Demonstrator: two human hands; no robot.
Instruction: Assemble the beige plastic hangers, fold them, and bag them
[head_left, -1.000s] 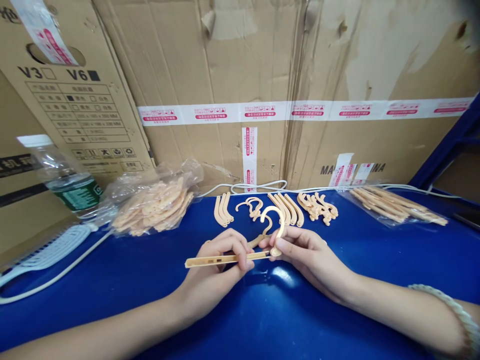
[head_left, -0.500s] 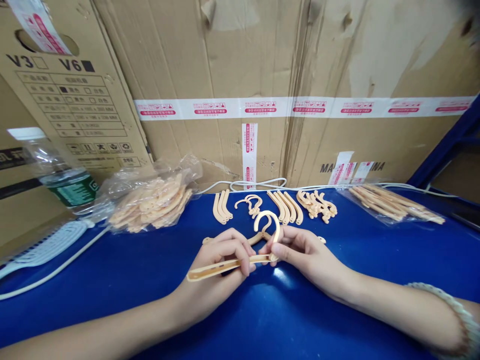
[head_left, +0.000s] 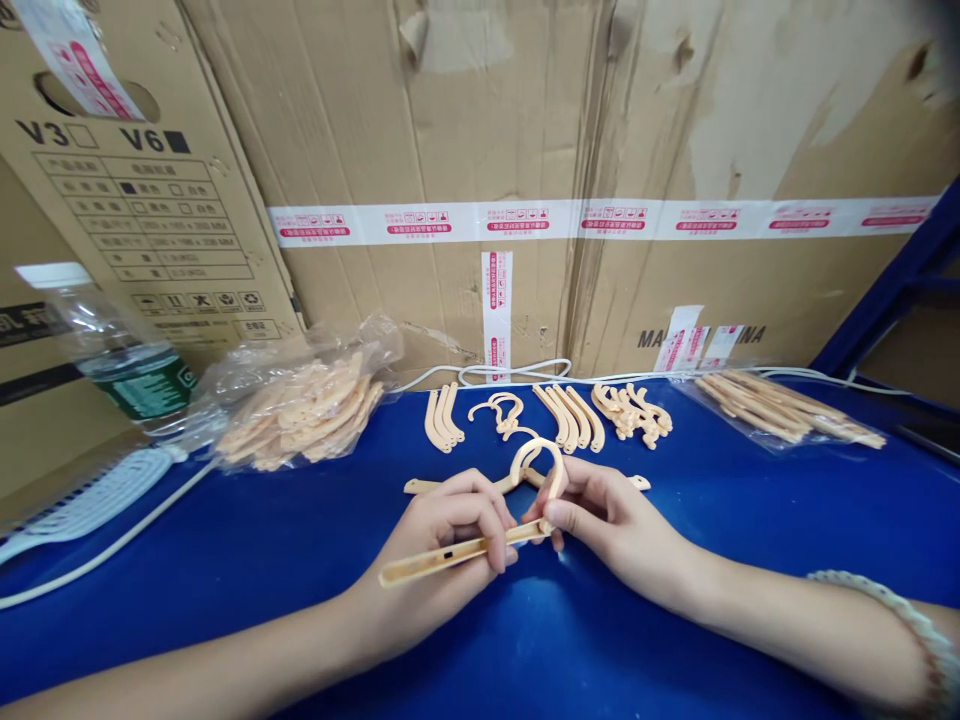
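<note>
Between the fingers of my left hand (head_left: pixel 454 530) lies a beige plastic hanger arm (head_left: pixel 427 566), hollow side facing me and its outer end pointing left. The thumb and fingers of my right hand (head_left: pixel 600 510) pinch the base of a curved hanger hook (head_left: pixel 556 462) at the arm's inner end. Hook and arm touch there; my fingertips cover part of the joint, so I cannot tell whether they are locked together. Just behind my hands a hanger (head_left: pixel 420 486) with spread arms lies on the blue table (head_left: pixel 300 560), partly hidden.
Along the back lie loose hanger arms (head_left: pixel 444 418), more arms (head_left: pixel 571 416), loose hooks (head_left: pixel 501 408) and a pile of hooks (head_left: pixel 634 412). Bagged parts sit left (head_left: pixel 307 410) and right (head_left: pixel 787 405). A water bottle (head_left: pixel 142 375), hairbrush (head_left: pixel 97 495) and white cable (head_left: pixel 135 540) are at left; cardboard boxes (head_left: pixel 420 300) stand behind.
The hanger arm and hook have tilted and dropped slightly, the hook turning a little in my right fingers. Both hands keep their grip, and the view has shifted slightly.
</note>
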